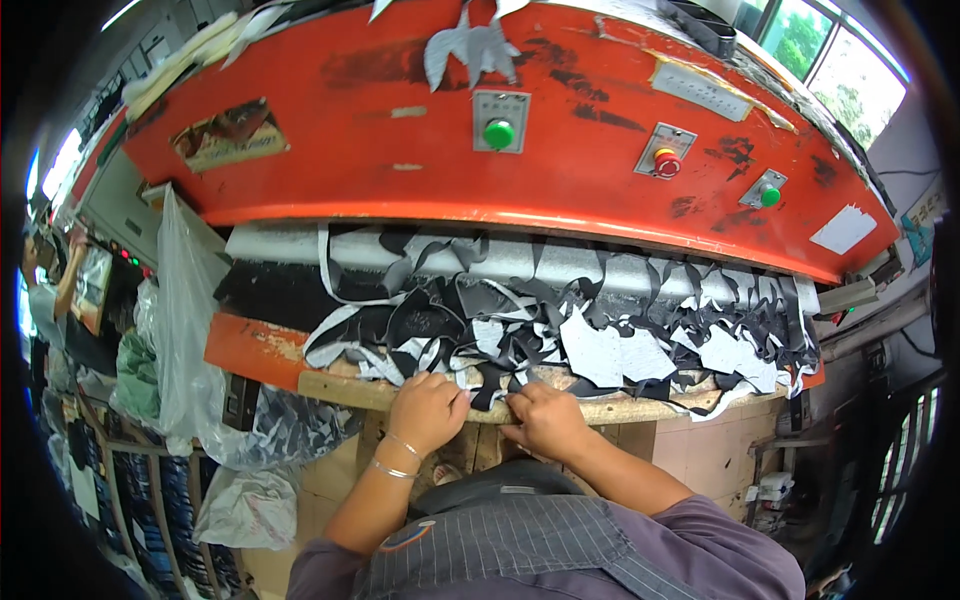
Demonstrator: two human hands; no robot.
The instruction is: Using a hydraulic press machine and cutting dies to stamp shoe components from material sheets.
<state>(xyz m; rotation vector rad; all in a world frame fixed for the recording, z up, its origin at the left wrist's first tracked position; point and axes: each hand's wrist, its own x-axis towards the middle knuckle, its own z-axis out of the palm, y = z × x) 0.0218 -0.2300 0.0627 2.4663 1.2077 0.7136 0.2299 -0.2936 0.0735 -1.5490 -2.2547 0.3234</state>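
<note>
My left hand (430, 408), with a bangle at the wrist, is closed at the wooden front edge (370, 392) of the machine bed. Its curled fingers press on black-and-white scraps (430, 355). A short way to the right, my right hand (550, 420) is also closed, its fingertips on the end of a scrap strip. Black strips (487, 388) hang over the edge between both hands. A tangled heap of cut-out sheet material covers the bed, with larger white pieces (592, 350) right of centre. My fingers partly hide what they grip.
Above the bed spans a red machine beam (350, 150) with green buttons (498, 134) and a red stop button (667, 163). Clear plastic sheeting (190, 320) hangs at left, above a white sack (250, 508). Another person (60, 290) stands far left.
</note>
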